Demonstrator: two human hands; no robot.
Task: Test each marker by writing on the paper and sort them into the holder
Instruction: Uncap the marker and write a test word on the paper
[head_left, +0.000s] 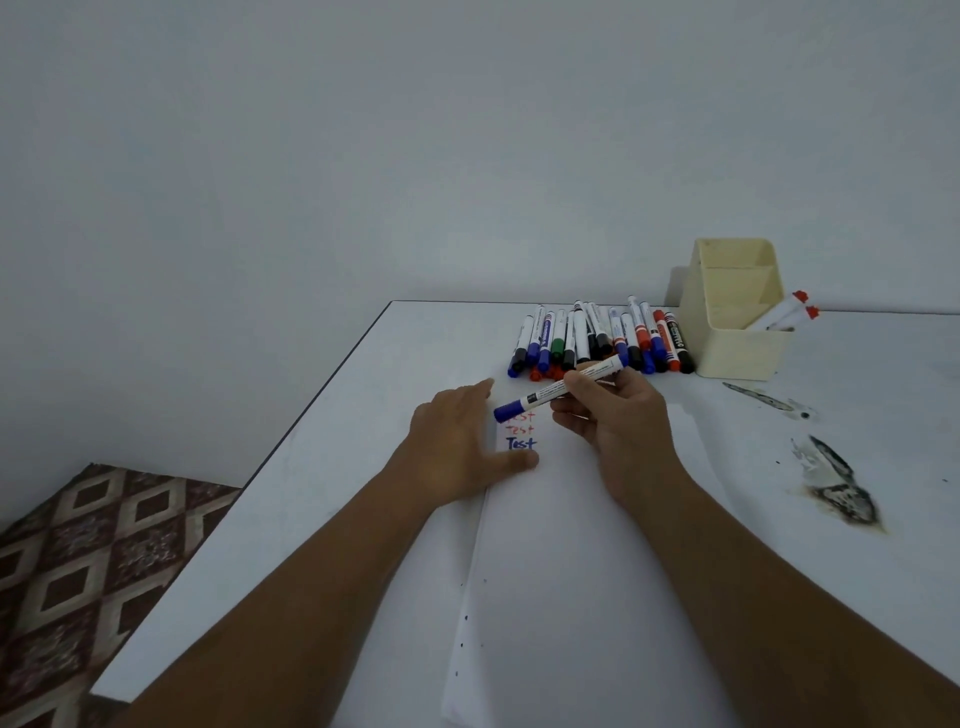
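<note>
Paper (571, 571) under right hand (618, 415); blue marker (558, 388) slants cap-down leftward.

Both forearms stretched forward over the table — left hand (457, 441) flat, palm down, fingers spread. Right hand (613, 410) raised just beside it — fingers curled, pinching a blue marker (558, 388).

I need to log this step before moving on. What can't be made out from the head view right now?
- Top red line on the paper: partly hidden by the blue marker in the right hand.
- Holder compartments: interiors hidden by its walls, except two red-capped markers.
- Marker pile labels: too small to read.
</note>
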